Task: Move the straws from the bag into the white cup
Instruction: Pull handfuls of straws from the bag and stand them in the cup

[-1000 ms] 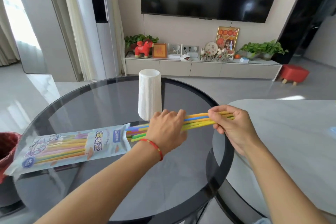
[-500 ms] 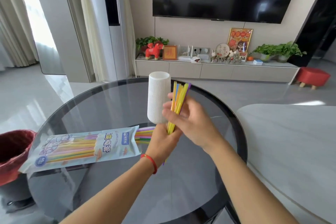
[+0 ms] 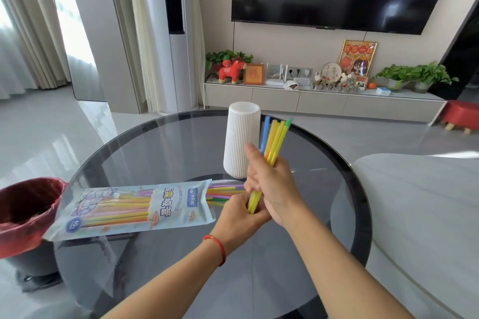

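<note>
A tall ribbed white cup (image 3: 242, 138) stands upright on the round glass table (image 3: 160, 142). Just right of it, my right hand (image 3: 274, 186) grips a bundle of yellow, blue and green straws (image 3: 275, 138), held nearly upright with their tops level with the cup's rim. My left hand (image 3: 242, 217) holds the bundle's lower end. The straw bag (image 3: 129, 208) lies flat on the table to the left, its open end facing my hands, with several coloured straws (image 3: 223, 191) sticking out of it.
A bin with a red liner (image 3: 24, 212) stands by the table's left edge. A pale grey table surface (image 3: 425, 204) lies to the right. Beyond are a TV cabinet with ornaments (image 3: 321, 101) and a red stool (image 3: 460, 115).
The straw bundle went from lying level, pulled out of the bag, to standing nearly upright beside the cup. Both hands moved in close together around it.
</note>
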Available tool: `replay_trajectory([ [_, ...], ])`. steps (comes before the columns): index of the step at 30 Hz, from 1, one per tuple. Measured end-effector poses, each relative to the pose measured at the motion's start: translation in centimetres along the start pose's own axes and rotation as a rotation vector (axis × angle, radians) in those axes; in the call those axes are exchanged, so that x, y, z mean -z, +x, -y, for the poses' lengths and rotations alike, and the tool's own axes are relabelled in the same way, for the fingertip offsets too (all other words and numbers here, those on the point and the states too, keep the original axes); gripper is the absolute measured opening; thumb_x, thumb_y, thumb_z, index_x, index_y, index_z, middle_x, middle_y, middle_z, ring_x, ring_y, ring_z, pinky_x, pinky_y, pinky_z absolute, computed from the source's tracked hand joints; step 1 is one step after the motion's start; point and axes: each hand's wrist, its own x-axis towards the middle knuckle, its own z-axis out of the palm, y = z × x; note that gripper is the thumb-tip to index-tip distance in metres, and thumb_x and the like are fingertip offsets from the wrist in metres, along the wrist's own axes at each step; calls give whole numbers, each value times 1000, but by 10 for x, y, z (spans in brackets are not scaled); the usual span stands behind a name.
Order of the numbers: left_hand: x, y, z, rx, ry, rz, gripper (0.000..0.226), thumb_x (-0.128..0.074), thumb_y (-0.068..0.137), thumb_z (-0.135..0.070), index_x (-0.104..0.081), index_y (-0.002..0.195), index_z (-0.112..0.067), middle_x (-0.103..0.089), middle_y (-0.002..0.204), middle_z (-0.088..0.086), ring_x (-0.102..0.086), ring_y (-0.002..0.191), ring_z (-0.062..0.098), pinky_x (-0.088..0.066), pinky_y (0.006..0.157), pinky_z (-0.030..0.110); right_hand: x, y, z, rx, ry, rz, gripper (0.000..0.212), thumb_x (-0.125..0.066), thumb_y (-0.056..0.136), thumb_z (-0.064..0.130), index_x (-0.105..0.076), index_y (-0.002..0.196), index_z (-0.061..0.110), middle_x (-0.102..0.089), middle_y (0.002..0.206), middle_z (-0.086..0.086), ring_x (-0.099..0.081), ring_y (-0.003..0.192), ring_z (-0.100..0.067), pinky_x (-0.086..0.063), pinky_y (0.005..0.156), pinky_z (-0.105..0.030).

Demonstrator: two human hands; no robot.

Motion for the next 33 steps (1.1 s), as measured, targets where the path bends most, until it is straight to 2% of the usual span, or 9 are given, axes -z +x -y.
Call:
replay_trajectory([
  [2, 12, -1, 0, -8, 61, 53, 23, -76, 77, -27, -63, 88, -12, -68, 76, 1, -61, 69, 9, -53, 65, 38, 3, 6, 2, -11, 69, -89, 60, -65, 102, 31, -42, 47, 27, -27, 49, 9, -22, 41, -10, -26, 41, -25],
  [3, 20, -3, 0, -28, 88, 71, 31, -77, 76, -27, -66, 103, -18, -72, 91, -2, -67, 86, 6, -58, 79, 34, 6, 9, 4, 1, 92, -129, 60, -65, 102, 30, -37, 49, 28, -25, 49, 9, -20, 41, -10, -23, 40, -25],
  [6, 48, -4, -3, -134, 151, 16, 46, -75, 76, -26, -62, 121, -25, -69, 113, -7, -65, 111, 5, -55, 96, 29, 15, 17, 20, 75, 156, -226, 59, -63, 101, 25, -30, 52, 29, -22, 47, 9, -18, 40, -11, -20, 42, -25],
  [12, 99, 9, -5, -218, 262, -313, 24, -69, 85, -7, -67, 107, -17, -68, 106, -6, -66, 99, 7, -57, 90, 34, 21, 52, 95, 241, 405, -362, 54, -59, 103, 26, -27, 59, 25, -18, 52, 6, -16, 43, -13, -21, 44, -26],
  [17, 116, 11, 2, -213, 313, -381, 18, -68, 86, -8, -68, 101, -19, -67, 101, -9, -65, 96, 8, -57, 89, 34, 2, 94, 144, 348, 541, -447, 52, -59, 103, 29, -31, 60, 23, -19, 56, 5, -19, 47, -13, -25, 44, -26],
  [26, 128, 11, 12, -212, 427, -334, 22, -70, 86, -21, -66, 108, -24, -60, 107, -12, -56, 105, 12, -49, 94, 28, -30, 159, 121, 335, 196, -550, 38, -64, 94, 27, -35, 70, 19, -31, 43, 9, -29, 38, -11, -32, 42, -25],
  [28, 131, 10, 12, -223, 479, -289, 29, -71, 86, -31, -65, 113, -25, -59, 112, -10, -54, 111, 15, -45, 95, 26, -31, 162, 104, 253, 7, -515, 32, -66, 91, 28, -47, 68, 16, -48, 42, 7, -49, 41, -13, -46, 51, -29],
  [30, 130, 8, 13, -191, 634, -202, 53, -70, 81, -54, -59, 126, -29, -56, 121, -10, -49, 119, 17, -43, 98, 29, -31, 161, 88, 179, -203, -452, 26, -70, 87, 30, -63, 66, 16, -69, 56, 4, -71, 67, -18, -54, 67, -34],
  [33, 129, 5, 20, -56, 994, -64, 107, -51, 59, -89, -32, 150, -38, -41, 144, -8, -36, 135, 20, -36, 110, 39, -26, 160, 77, 211, -393, -377, 20, -79, 82, 35, -75, 81, 15, -76, 85, 1, -69, 84, -13, -50, 72, -32],
])
